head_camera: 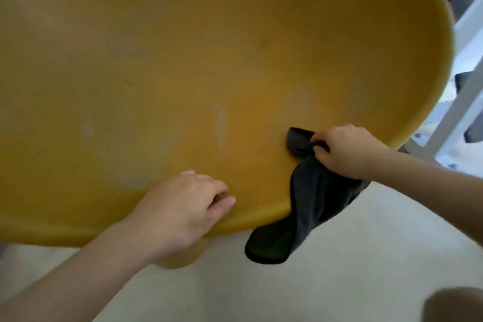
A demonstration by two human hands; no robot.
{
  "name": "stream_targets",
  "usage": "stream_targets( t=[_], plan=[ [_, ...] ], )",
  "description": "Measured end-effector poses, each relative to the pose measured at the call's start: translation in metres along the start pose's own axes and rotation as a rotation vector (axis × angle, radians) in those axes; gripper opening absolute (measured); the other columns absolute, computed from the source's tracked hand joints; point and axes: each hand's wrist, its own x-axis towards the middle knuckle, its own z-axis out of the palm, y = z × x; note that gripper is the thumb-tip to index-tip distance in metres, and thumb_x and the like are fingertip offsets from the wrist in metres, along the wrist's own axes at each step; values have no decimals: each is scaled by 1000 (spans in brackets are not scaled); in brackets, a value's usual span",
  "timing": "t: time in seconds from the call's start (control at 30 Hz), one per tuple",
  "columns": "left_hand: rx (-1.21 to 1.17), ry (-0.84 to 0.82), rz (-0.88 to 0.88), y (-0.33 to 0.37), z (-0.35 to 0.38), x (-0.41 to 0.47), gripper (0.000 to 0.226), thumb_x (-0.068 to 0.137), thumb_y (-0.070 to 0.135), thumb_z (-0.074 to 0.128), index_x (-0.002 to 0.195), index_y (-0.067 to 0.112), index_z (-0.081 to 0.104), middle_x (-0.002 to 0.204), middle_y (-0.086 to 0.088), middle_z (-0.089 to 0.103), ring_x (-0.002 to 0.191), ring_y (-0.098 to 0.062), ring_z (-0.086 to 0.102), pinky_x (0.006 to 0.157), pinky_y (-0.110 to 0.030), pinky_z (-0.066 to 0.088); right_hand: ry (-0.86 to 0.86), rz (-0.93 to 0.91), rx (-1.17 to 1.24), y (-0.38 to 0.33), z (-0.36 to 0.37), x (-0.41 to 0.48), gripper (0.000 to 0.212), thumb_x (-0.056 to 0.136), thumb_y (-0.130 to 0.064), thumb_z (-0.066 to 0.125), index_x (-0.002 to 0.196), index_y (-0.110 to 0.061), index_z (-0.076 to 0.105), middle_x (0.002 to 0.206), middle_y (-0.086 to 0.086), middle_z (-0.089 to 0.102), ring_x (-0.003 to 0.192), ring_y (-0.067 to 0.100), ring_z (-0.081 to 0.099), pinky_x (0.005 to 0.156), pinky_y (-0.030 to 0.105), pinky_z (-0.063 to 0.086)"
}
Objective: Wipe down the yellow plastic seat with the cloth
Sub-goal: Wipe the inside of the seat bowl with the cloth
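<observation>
On seat (183, 60): cloth (313, 191) in right hand (347, 149), left hand (183, 206) beside

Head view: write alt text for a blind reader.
The right hand grips a dark cloth bunched on the yellow seat, its tail hanging over the near edge. The left hand rests on the seat beside it, above a pale floor.

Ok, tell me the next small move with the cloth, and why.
Probably sweep the right hand leftward, dragging the cloth over the pale streaks on the yellow seat: they lie just left of the bunched cloth, and the left hand rests on the seat.
</observation>
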Motion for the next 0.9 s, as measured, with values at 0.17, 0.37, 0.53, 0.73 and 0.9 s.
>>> stream_targets(
  t=[0.17, 0.37, 0.53, 0.73, 0.9],
  plan=[
    [-763, -13, 0, 46, -22, 22, 93, 66, 74, 54, 144, 51, 10, 131, 22, 50, 107, 2, 55, 91, -22, 43, -150, 181, 1212, -16, -50, 5, 13, 93, -21, 56, 96, -11, 65, 86, 14, 68, 71, 27, 67, 59, 36, 57],
    [-783, 543, -22, 40, -63, 35, 23, 84, 9, 58, 87, 28, 71, 51, 9, 57, 42, -7, 45, 44, -14, 35, -12, 56, 1358, -10, -83, -5, 12, 93, -22, 60, 91, -15, 69, 82, 7, 70, 72, 19, 67, 59, 26, 55],
    [-190, 5, -23, 11, -27, 15, 18, 90, 44, 57, 105, 37, 66, 103, 20, 65, 95, -4, 60, 82, -26, 49, -151, 6, 62, -35, -12, 0, 64, 88, -74, 19, 139, -42, 41, 150, 6, 33, 140, 35, 24, 105, 54, 32],
    [-26, -10, -7, -7, 3, -15, 49, 82, 67, 53, 123, 40, 49, 124, 22, 43, 107, -3, 45, 83, -23, 41, -117, -283, 1, -112, 45, 7, 56, 95, -64, 20, 148, -43, 21, 160, -1, 20, 144, 37, 17, 111, 57, 24],
    [169, 27, 19, -5, 4, -21, 59, 71, 79, 47, 114, 39, 40, 119, 20, 42, 108, -6, 43, 69, -24, 35, 72, -564, 140, -114, 47, 4, 43, 97, -42, 36, 140, -45, 36, 148, -18, 39, 134, 21, 39, 101, 40, 42]
  ],
)
